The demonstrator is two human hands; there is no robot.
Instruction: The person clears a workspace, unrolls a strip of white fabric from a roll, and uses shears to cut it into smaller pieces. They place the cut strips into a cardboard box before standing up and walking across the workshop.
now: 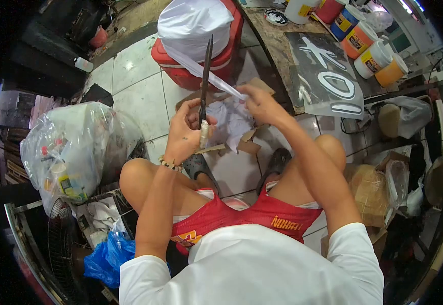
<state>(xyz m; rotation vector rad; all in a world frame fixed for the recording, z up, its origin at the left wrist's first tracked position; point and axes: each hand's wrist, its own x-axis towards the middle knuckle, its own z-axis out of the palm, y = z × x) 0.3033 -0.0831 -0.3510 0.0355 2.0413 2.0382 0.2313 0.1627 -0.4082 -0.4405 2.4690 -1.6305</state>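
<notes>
My left hand (187,131) is closed round the handles of a long pair of scissors (206,76), whose dark blades point up and away from me. Pale wrapping covers part of the handle. My right hand (263,103) pinches the end of a white cloth strip (196,67). That strip runs back to a white cloth bundle (195,23) on top of a red cooler (178,71). The blades cross the strip in view; whether they touch it, I cannot tell. Below my hands, white cloth scraps (227,119) lie in an open cardboard box (250,146) on the floor.
On the right, a worktable (267,25) carries several paint tubs (359,39) and a clear sheet with white lettering (328,76). To my left stands a clear plastic bag (84,147) of containers, near a blue bag (111,258) and a fan (61,244).
</notes>
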